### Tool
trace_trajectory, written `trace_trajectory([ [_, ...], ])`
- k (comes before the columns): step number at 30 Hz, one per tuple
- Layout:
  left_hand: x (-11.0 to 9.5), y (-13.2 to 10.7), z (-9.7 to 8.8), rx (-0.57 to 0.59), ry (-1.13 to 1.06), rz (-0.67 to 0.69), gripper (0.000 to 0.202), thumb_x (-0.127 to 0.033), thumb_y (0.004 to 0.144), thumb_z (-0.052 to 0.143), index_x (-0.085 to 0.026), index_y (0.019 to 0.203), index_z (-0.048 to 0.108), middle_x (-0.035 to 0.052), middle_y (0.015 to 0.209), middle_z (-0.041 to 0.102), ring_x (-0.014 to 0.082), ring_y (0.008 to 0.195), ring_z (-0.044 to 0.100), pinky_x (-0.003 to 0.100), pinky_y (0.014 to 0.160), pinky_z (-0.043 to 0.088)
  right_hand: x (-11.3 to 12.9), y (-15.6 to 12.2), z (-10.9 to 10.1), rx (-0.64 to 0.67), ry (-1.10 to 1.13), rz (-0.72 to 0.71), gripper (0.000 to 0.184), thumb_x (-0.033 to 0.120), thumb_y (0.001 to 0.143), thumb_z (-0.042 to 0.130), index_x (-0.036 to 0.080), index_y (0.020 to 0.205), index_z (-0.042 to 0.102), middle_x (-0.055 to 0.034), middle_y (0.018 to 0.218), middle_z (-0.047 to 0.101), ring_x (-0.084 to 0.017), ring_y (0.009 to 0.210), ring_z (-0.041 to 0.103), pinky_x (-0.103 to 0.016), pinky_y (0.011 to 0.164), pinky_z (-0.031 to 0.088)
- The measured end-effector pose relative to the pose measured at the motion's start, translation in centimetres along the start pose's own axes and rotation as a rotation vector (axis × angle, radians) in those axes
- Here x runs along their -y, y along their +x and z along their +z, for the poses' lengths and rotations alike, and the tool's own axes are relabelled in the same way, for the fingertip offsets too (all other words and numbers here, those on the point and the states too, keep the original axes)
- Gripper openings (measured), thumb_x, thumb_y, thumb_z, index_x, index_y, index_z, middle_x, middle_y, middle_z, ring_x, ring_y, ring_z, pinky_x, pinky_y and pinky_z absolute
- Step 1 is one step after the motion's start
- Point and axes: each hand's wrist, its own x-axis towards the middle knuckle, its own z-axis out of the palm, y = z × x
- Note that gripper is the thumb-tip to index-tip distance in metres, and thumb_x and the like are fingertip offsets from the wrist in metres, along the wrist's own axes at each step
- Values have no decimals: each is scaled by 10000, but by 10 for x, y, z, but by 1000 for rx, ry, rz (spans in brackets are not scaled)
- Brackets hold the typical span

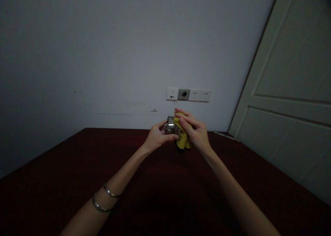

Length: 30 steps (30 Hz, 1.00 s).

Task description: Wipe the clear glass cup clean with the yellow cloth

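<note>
Rubbing looks mid-course: left hand (156,138) fingers clamped on shiny metal piece (170,127), right hand (198,134) fingers closed, pressing yellow cloth (183,140) against it; remaining share unclear.

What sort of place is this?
Likely a dim room in a home or office: a dark wooden table against a bare wall, a row of wall sockets and a panelled door. The left hand holds a shiny metal object, the right hand a yellow cloth.

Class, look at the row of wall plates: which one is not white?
The second plate from the left: grey with a dark centre, while the other plates are white.
</note>
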Motion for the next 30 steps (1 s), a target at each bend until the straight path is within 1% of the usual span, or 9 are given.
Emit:
trace_trajectory([
  [4,-5,0,0,-12,18,-14,624,-404,484,835,-114,1000,637,96,957,697,202,852,639,313,760,501,-1,-1,-10,159,-40,-70,306,374,868,567,334,1161,645,-30,1379,507,-248,1289,458,-493,1086,358],
  [7,-10,-2,-1,-5,83,-66,539,-490,556,774,-117,925,654,75,862,691,170,745,622,267,650,481,0,-3,-18,344,-143,-139,572,367,802,642,351,1346,465,-39,1489,351,-282,1382,316,-517,1127,279],
  [9,-13,-2,-1,0,143,-126,514,-536,591,729,-117,880,658,55,775,670,148,662,591,244,574,443,-1,-5,-19,376,-234,-155,730,342,752,695,343,1402,364,-62,1503,297,-288,1402,269,-521,1142,246],
  [12,-13,0,-1,0,200,-140,487,-550,631,688,-116,851,663,48,745,655,134,630,560,235,545,409,-5,-5,-15,339,-319,-165,866,331,691,757,334,1422,292,-86,1489,278,-282,1403,263,-510,1151,240],
  [17,-13,5,-3,40,228,-106,443,-524,680,668,-122,864,672,63,809,673,139,677,572,245,596,433,-13,-4,-10,300,-332,-157,812,335,714,745,338,1402,315,-90,1453,321,-272,1389,290,-519,1151,243],
  [20,-15,6,-12,146,262,-146,464,-524,654,697,-118,877,662,67,787,673,136,636,571,244,571,435,-11,-6,-12,291,-298,-138,785,320,715,743,338,1392,346,-84,1447,336,-271,1377,313,-507,1149,249],
  [22,-18,6,-20,291,292,-188,485,-455,608,758,-115,937,649,73,816,680,147,663,593,253,596,458,-8,-7,-13,276,-265,-111,774,305,712,740,332,1389,365,-79,1435,357,-270,1365,331,-496,1148,253],
  [25,-20,5,-32,459,298,-208,648,-305,527,826,-132,1107,596,81,923,689,191,803,645,307,733,501,-5,-6,-12,222,-177,17,788,324,681,762,314,1379,395,-83,1385,429,-277,1307,414,-504,1122,301],
  [30,-26,5,-32,381,411,-19,913,-256,511,838,-174,1331,444,113,1039,673,251,931,647,389,835,502,-8,-1,-9,136,31,279,830,360,627,786,252,1366,423,-108,1272,566,-271,1140,576,-478,1004,457],
])
